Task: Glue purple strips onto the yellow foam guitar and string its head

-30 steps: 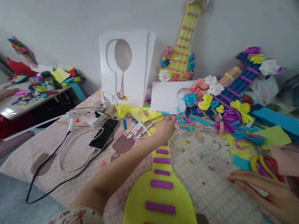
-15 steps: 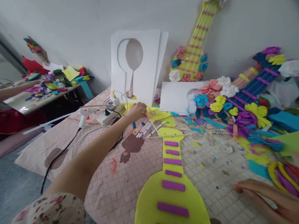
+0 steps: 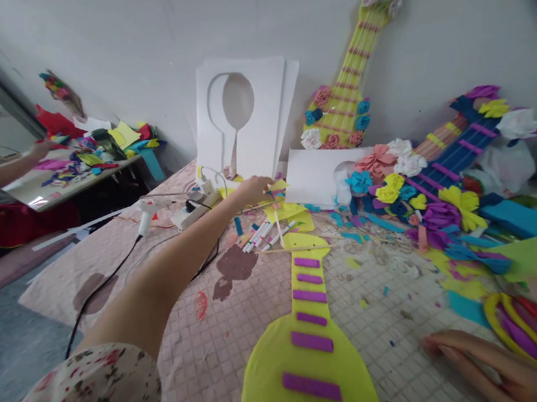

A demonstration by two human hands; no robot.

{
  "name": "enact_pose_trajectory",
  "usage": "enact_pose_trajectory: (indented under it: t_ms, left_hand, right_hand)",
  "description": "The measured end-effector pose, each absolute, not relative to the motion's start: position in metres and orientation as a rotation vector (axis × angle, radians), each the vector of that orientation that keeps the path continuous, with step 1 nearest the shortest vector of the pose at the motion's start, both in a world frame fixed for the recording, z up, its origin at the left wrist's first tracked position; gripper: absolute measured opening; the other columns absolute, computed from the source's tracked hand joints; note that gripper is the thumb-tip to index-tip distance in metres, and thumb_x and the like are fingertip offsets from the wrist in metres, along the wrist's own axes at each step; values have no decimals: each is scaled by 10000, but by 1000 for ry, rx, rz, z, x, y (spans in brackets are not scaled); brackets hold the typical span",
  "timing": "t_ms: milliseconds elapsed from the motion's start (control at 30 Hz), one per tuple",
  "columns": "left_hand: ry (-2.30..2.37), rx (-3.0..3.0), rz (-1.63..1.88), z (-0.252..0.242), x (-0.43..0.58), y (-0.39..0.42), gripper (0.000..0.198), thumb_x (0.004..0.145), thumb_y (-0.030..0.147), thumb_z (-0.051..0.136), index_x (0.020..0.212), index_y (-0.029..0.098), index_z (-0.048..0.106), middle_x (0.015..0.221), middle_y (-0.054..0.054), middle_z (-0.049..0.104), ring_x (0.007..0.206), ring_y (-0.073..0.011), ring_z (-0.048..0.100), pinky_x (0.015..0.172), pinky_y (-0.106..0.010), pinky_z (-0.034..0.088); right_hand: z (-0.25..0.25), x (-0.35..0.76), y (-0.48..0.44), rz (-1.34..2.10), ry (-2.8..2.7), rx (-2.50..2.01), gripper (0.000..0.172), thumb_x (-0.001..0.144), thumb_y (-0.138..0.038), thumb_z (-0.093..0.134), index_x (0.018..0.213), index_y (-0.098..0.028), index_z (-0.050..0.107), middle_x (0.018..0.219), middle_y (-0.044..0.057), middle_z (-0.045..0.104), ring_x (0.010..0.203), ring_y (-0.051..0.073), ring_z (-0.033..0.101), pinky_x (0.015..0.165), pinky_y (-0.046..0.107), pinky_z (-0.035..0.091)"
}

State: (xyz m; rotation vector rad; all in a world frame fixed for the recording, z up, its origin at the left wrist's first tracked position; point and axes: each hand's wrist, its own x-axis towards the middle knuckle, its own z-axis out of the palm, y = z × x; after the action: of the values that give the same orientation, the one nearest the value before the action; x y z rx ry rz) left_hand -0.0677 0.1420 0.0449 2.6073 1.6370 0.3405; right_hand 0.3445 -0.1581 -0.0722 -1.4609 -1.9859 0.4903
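A yellow foam guitar shape (image 3: 297,331) with purple strips across its neck and body lies in front of me. Beyond its head, my left hand (image 3: 255,189) reaches over the table, fingers closed on a yellow foam scrap (image 3: 278,185). More yellow scraps (image 3: 300,217) lie just below that hand, beside several white marker-like sticks (image 3: 258,236). A thin wooden stick (image 3: 311,248) crosses the guitar's head. On the right, my right hand (image 3: 488,356) rests low near the table with fingers stretched out, apparently empty, beside yellow, purple and red foam loops (image 3: 524,332).
A glue gun (image 3: 147,214) and a power strip (image 3: 196,208) with cords lie left. White cut-out boards (image 3: 265,97) lean on the wall. Flower-decorated guitars, one yellow (image 3: 351,80), one blue (image 3: 458,151), stand behind. A co-worker's arm (image 3: 1,178) extends over another table.
My left hand has moved slightly right among the yellow scraps, and a scrap now shows at its fingertips. My right hand stays in place. The co-worker's hand has drawn left.
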Motion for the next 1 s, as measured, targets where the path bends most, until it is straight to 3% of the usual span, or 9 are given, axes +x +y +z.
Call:
enact_pose_trajectory:
  t_ms: [100, 233, 333, 400, 567, 767, 1000]
  left_hand:
    - [1426, 2605, 218, 31, -63, 137, 540, 757, 317, 657, 1261, 169, 536, 1164, -82, 663, 1029, -197, 624, 863, -253, 458]
    - [1341, 2690, 406, 19, -44, 115, 490, 810, 224, 588, 1286, 148, 501, 1307, -132, 564, 1194, -249, 529, 997, -371, 415]
    - [1061, 2732, 560, 14, -19, 74, 378, 829, 178, 562, 1206, 144, 558, 1215, -136, 614, 1139, -255, 560, 984, -418, 426]
    - [724, 2698, 618, 11, -1, 37, 284, 869, 184, 519, 1144, 158, 586, 1138, -119, 648, 1070, -219, 593, 935, -381, 460]
    - [70, 2624, 369, 1, 29, -45, 132, 915, 224, 491, 925, 170, 611, 935, -76, 679, 916, -167, 613, 850, -297, 463]
    - [43, 2595, 256, -7, 28, -74, 172, 930, 292, 467, 847, 196, 583, 904, -54, 657, 852, -165, 591, 831, -305, 435]
    - [145, 2571, 238, -6, 25, -76, 196, 949, 306, 425, 939, 192, 584, 965, -67, 635, 917, -182, 556, 869, -326, 411]
  right_hand:
    - [-63, 338, -158, 474, -1987, -1468, 195, 812, -372, 616, 943, -284, 731, 930, 44, 746, 836, 229, 715, 714, 294, 611]
    - [-46, 325, -157, 485, -1976, -1471, 178, 844, -340, 582, 916, -268, 727, 900, 49, 744, 821, 210, 708, 727, 297, 596]
    - [-38, 319, -155, 491, -1970, -1443, 172, 868, -281, 551, 932, -258, 708, 887, 38, 740, 823, 184, 700, 724, 277, 582]
    - [-36, 319, -155, 476, -1961, -1430, 174, 874, -256, 541, 948, -252, 699, 889, 33, 738, 824, 172, 697, 721, 267, 575]
    - [-33, 324, -153, 435, -1941, -1423, 171, 866, -238, 548, 961, -245, 690, 891, 23, 736, 833, 166, 694, 738, 268, 564]
    - [-21, 348, -137, 379, -1801, -1612, 221, 887, -336, 518, 983, -221, 680, 916, 58, 728, 825, 192, 688, 743, 322, 558]
    - [6, 376, -91, 253, -1789, -1776, 266, 893, -370, 485, 1004, -210, 666, 919, 63, 719, 743, 189, 669, 659, 305, 517]
